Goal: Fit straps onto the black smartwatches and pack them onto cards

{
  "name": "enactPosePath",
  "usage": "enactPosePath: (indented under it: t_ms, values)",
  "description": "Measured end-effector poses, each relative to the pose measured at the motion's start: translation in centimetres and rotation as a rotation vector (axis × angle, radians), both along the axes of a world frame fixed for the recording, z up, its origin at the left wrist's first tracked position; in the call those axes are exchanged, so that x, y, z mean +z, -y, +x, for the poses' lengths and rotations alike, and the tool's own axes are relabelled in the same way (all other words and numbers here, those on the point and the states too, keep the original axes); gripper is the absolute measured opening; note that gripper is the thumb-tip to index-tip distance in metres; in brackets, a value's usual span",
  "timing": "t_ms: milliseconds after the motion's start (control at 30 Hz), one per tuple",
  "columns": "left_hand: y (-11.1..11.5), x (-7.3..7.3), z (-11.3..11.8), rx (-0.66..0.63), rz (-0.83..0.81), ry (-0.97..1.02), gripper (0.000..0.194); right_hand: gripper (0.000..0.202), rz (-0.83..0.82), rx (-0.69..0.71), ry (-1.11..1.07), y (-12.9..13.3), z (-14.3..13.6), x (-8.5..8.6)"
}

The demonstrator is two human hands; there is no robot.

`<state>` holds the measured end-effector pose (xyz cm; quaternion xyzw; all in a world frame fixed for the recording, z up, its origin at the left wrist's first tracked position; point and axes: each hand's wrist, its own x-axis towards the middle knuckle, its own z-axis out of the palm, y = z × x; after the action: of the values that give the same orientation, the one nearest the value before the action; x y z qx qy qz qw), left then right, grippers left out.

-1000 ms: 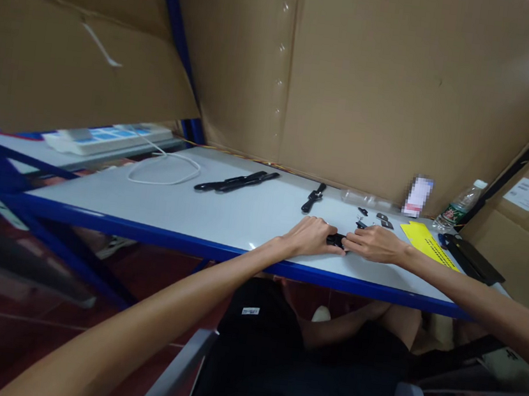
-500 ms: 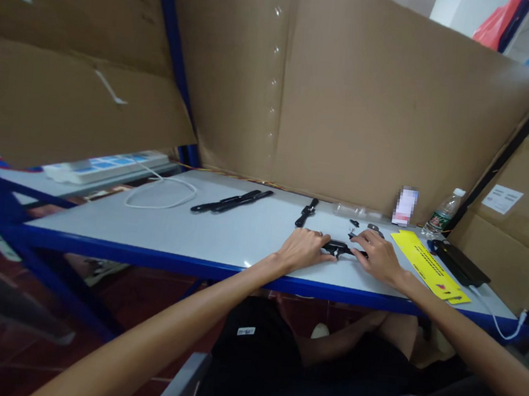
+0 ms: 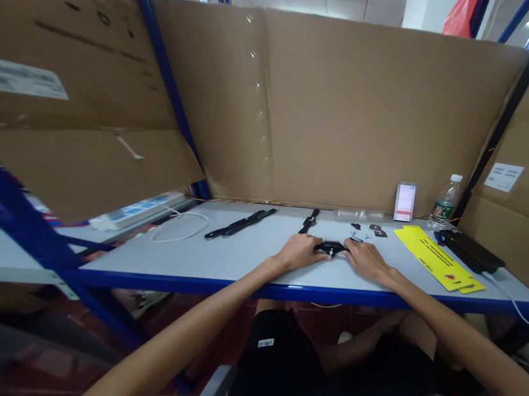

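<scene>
Hands at centre of the frame, both resting on the grey table (image 3: 247, 257) with a blue front edge: left hand (image 3: 300, 252) and right hand (image 3: 367, 259) lie close together, fingertips meeting on either end of a small black watch body (image 3: 331, 248), which sits flat on the table between them, just below frame centre; both hands touch it, though whether the fingers pinch it or merely rest against it cannot be told at this size. Directly behind the hands, a second black watch with strap (image 3: 310, 220) lies lengthwise on the table. To its left, a pair of loose black straps (image 3: 240, 223) lie side by side, and further left a white cable loop (image 3: 182, 227) runs to a white power strip (image 3: 140, 210) at the table's left end. Behind the right hand, several small dark parts (image 3: 367, 230), too small to identify. Right of centre, a yellow sheet (image 3: 436, 261) lies angled on the table, near a black flat case (image 3: 471, 250); behind them, a plastic water bottle (image 3: 444, 203) stands upright against the cardboard backing (image 3: 352, 112).
</scene>
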<state>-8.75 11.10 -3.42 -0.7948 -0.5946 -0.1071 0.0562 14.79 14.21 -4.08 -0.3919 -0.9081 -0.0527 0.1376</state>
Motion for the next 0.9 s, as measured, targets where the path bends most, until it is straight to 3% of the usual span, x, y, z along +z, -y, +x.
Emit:
enactPosePath:
  t_ms: [200,600,733,900]
  values:
    - [-0.4,-0.7,-1.6,-0.02,-0.032,0.096,0.028,0.02,-0.018,-0.023,-0.071,-0.5,-0.1,-0.6]
    - [0.1,-1.4,-1.1,-0.07,0.066,0.034,0.037,0.014,0.055,0.037,-0.236,-1.6,0.3,-1.4]
    - [1.2,-0.8,-2.8,0.045,0.111,0.064,0.037,0.021,0.203,0.049,-0.346,-1.8,0.4,-1.5]
    - [2.9,0.1,-8.5,0.328,0.125,0.101,0.038,0.023,0.275,-0.017,-0.423,-1.8,0.3,-1.5]
